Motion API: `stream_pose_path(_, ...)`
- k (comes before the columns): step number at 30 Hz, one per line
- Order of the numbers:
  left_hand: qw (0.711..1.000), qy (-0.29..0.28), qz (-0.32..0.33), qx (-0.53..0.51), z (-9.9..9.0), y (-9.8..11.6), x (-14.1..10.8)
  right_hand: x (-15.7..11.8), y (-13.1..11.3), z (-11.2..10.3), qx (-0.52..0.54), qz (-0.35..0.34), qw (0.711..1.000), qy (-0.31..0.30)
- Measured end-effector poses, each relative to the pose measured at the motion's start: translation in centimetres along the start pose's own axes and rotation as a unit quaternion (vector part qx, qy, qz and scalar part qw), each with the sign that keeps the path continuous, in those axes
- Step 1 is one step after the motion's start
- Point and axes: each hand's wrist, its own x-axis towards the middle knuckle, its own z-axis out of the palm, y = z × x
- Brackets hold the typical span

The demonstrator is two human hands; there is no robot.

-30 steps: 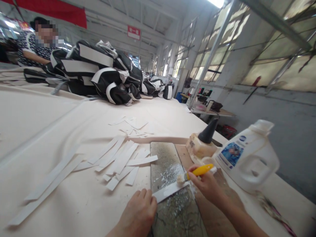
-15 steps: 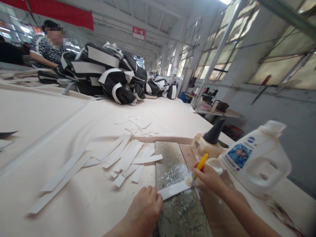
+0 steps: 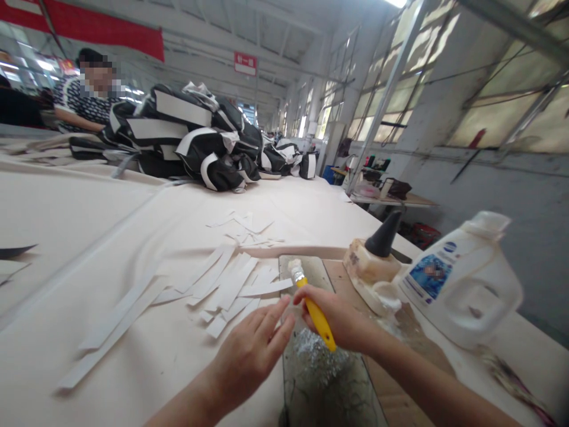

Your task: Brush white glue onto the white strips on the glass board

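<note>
My right hand [image 3: 331, 314] is closed round a yellow-handled brush [image 3: 320, 323], its pale bristles pointing up and away over the far end of a stained grey board [image 3: 329, 385]. My left hand [image 3: 253, 347] is at the board's left edge, fingertips close to my right hand, with a small pale piece visible between the two hands. Whether the left fingers pinch it is unclear. White smears cover the middle of the board. Left of it, several white strips [image 3: 233, 281] lie overlapping on the pale cloth.
A white jug [image 3: 480, 290] and a glue-stained container [image 3: 371, 267] with a black cone stand at the right. Black and white pieces [image 3: 178, 136] are heaped at the back. A person [image 3: 84, 95] is behind them.
My right hand and the brush have moved left, and the brush has turned bristles up. My left hand has risen with its fingers extended. The strip that lay across the board is gone from there.
</note>
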Motion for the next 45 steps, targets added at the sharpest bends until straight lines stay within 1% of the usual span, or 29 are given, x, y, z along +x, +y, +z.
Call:
stream_pose_path(2,0.993,0.053,-0.097,-0.044,0.2,0.5,0.1,0.4,0.3,-0.5,0.072,0.054,0.994,0.067)
stream_pose_path(3,0.984,0.058,-0.146,-0.079,0.4,0.9,0.1,0.5,0.6,-0.6,0.113,0.088,0.983,0.113)
stream_pose_path(4,0.974,0.045,-0.189,-0.118,0.6,1.4,0.1,0.5,0.8,-0.6,0.158,0.123,0.967,0.161)
stream_pose_path(5,0.961,0.016,-0.225,-0.158,1.0,1.9,0.0,0.5,1.1,-0.4,0.205,0.157,0.945,0.201)
stream_pose_path(7,0.936,-0.06,-0.274,-0.211,1.7,2.8,-0.2,0.1,1.5,0.4,0.288,0.215,0.896,0.261)
stream_pose_path(8,0.927,-0.094,-0.287,-0.22,2.1,3.1,-0.4,-0.3,1.7,1.0,0.318,0.235,0.875,0.278)
stream_pose_path(10,0.92,-0.15,-0.289,-0.216,2.8,3.6,-0.9,-1.2,2.1,2.4,0.358,0.26,0.846,0.296)
stream_pose_path(12,0.92,-0.193,-0.277,-0.2,3.2,3.8,-1.2,-2.3,2.7,3.6,0.383,0.274,0.829,0.303)
stream_pose_path(14,0.916,-0.225,-0.276,-0.187,3.2,3.9,-1.3,-3.3,3.5,4.3,0.387,0.284,0.822,0.306)
stream_pose_path(15,0.913,-0.238,-0.279,-0.181,3.2,3.9,-1.2,-3.7,4.1,4.4,0.37,0.29,0.829,0.302)
stream_pose_path(16,0.91,-0.248,-0.283,-0.174,3.1,4.0,-1.1,-4.1,4.8,4.3,0.332,0.291,0.848,0.292)
stream_pose_path(17,0.907,-0.258,-0.287,-0.169,3.0,4.1,-1.0,-4.4,5.4,3.9,0.271,0.281,0.876,0.282)
stream_pose_path(19,0.903,-0.272,-0.291,-0.16,2.8,4.2,-0.8,-4.9,6.5,2.7,0.102,0.213,0.933,0.27)
stream_pose_path(20,0.901,-0.277,-0.293,-0.158,2.8,4.3,-0.7,-5.0,6.7,1.9,0.016,0.164,0.949,0.267)
stream_pose_path(21,0.899,-0.282,-0.294,-0.158,2.8,4.3,-0.6,-5.1,6.8,1.1,-0.053,0.113,0.957,0.263)
stream_pose_path(22,0.897,-0.288,-0.297,-0.157,2.9,4.4,-0.6,-5.1,6.5,0.5,-0.095,0.073,0.959,0.258)
stream_pose_path(23,0.894,-0.294,-0.3,-0.156,3.0,4.4,-0.5,-5.1,6.2,0.0,-0.104,0.049,0.961,0.251)
stream_pose_path(25,0.892,-0.301,-0.302,-0.152,3.1,4.4,-0.5,-4.8,5.1,0.1,-0.044,0.058,0.973,0.218)
stream_pose_path(27,0.894,-0.303,-0.295,-0.145,3.2,4.4,-0.4,-4.3,4.4,1.0,0.075,0.121,0.975,0.173)
stream_pose_path(29,0.896,-0.312,-0.282,-0.139,3.2,4.4,-0.2,-3.6,4.8,2.0,0.15,0.192,0.961,0.126)
stream_pose_path(31,0.896,-0.324,-0.271,-0.135,3.1,4.5,-0.1,-2.8,6.3,2.0,0.131,0.237,0.955,0.122)
stream_pose_path(35,0.895,-0.324,-0.276,-0.136,3.0,4.4,0.0,-2.0,9.5,-1.0,0.011,0.26,0.944,0.204)
stream_pose_path(37,0.891,-0.327,-0.282,-0.14,3.0,4.4,0.0,-1.9,9.6,-2.1,-0.022,0.253,0.937,0.241)
stream_pose_path(38,0.889,-0.331,-0.284,-0.141,2.9,4.4,0.0,-2.0,9.2,-2.2,-0.027,0.244,0.937,0.249)
stream_pose_path(39,0.887,-0.334,-0.286,-0.141,2.9,4.4,0.1,-2.0,8.7,-1.9,-0.017,0.233,0.942,0.241)
stream_pose_path(41,0.884,-0.337,-0.292,-0.138,2.9,4.4,0.2,-1.8,7.7,-0.8,0.026,0.208,0.96,0.185)
stream_pose_path(43,0.883,-0.339,-0.3,-0.128,2.9,4.5,0.3,-1.5,7.4,0.1,0.04,0.202,0.969,0.139)
stream_pose_path(44,0.882,-0.341,-0.301,-0.123,2.8,4.5,0.4,-1.2,7.7,0.2,0.027,0.208,0.968,0.141)
stream_pose_path(45,0.881,-0.345,-0.301,-0.118,2.8,4.6,0.5,-1.0,8.0,0.1,0.003,0.216,0.963,0.16)
